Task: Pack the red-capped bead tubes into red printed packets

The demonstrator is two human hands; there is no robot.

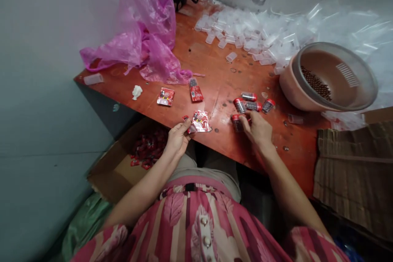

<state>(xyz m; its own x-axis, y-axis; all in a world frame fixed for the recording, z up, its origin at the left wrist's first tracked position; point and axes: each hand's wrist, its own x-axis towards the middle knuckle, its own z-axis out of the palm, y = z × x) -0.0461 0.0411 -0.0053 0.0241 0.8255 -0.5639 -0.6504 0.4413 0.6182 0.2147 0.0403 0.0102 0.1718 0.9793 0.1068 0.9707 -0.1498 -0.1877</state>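
At the table's front edge, my left hand [178, 137] pinches the left side of a shiny red printed packet [201, 122]. A small red bit shows by its thumb; I cannot make out what it is. My right hand [259, 131] has its fingers closed on a small clear tube [237, 123] with a red cap and dark contents. Just beyond it lie several similar capped tubes [253, 106]. Another red packet [166, 96] lies flat to the left. Between them, a red packet with a tube at its far end [195, 90] rests on the wood.
Empty clear tubes [245, 32] are heaped along the back. A bowl [340, 86] of dark beads stands at the right, near stacked cardboard [353, 163]. A pink plastic bag [147, 37] lies at the left. Below the edge, a carton [113, 168] holds red items.
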